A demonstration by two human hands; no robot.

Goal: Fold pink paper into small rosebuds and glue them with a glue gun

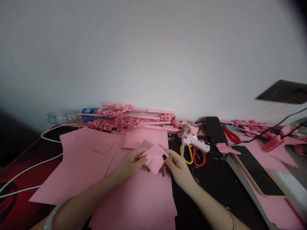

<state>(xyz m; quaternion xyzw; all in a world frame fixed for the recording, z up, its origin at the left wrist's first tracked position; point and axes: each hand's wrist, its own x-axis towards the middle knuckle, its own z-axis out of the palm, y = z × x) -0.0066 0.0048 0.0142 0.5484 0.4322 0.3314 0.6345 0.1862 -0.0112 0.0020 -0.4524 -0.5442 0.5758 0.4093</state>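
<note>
1. Nearest, large pink sheets [144,201] lie flat under the forearms, uncut into small pieces as far as shows; another big sheet [69,172] spreads to the left.
2. Above them, the left hand [135,161] is nearly closed, thumb on top and fingers beneath, pinching one side of a small folded paper [155,158].
3. The right hand [177,164] pinches the opposite side the same way, dark-nailed thumb on top. The piece sits between the hands, point towards the wearer; creases and a flap show, so I judge its folding partly done, with shaping left.
4. Just beyond, small pink pieces [133,139] lie flat, seemingly not yet folded.
5. Right of these are a yellow handle loop [191,155], a red handle loop [204,159] and a glue gun [195,142], all untouched.
6. Farthest, by the wall, paper flower stems [155,117] lie piled, apparently assembled, beside a clear bottle [64,117].
</note>
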